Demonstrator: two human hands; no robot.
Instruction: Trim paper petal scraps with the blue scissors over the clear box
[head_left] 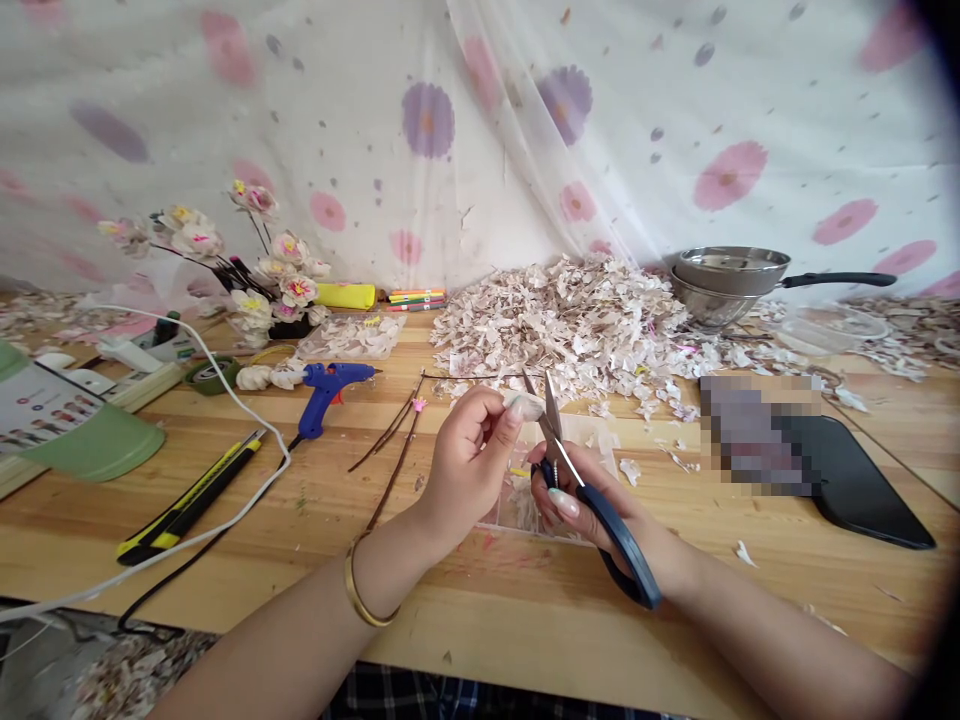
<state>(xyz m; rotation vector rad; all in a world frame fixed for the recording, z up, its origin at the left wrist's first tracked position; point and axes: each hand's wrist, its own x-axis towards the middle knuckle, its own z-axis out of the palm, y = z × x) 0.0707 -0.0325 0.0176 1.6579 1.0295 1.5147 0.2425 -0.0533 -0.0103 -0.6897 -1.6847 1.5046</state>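
Observation:
My left hand [466, 462] pinches a small, thin whitish piece [533, 407] between thumb and fingers; much of it is hidden by the fingertips. My right hand [637, 525] is wrapped round the dark blue handles of a pair of scissors [553, 405]. Their blades point away from me and stand slightly apart, right beside the whitish piece. I cannot tell whether the blades touch it. Below both hands lies a clear plastic tray [604, 440] with pale scraps in it. Brown twig-like stems [394, 465], one with a pink tip, lie left of my left hand.
A big heap of pale petal-like scraps [555, 320] lies at the back. To the left are a blue glue gun [322, 395], a yellow-black utility knife [191, 500], a white cable [259, 485] and made flowers [292, 290]. A black phone [862, 480] and metal strainers [724, 285] are right.

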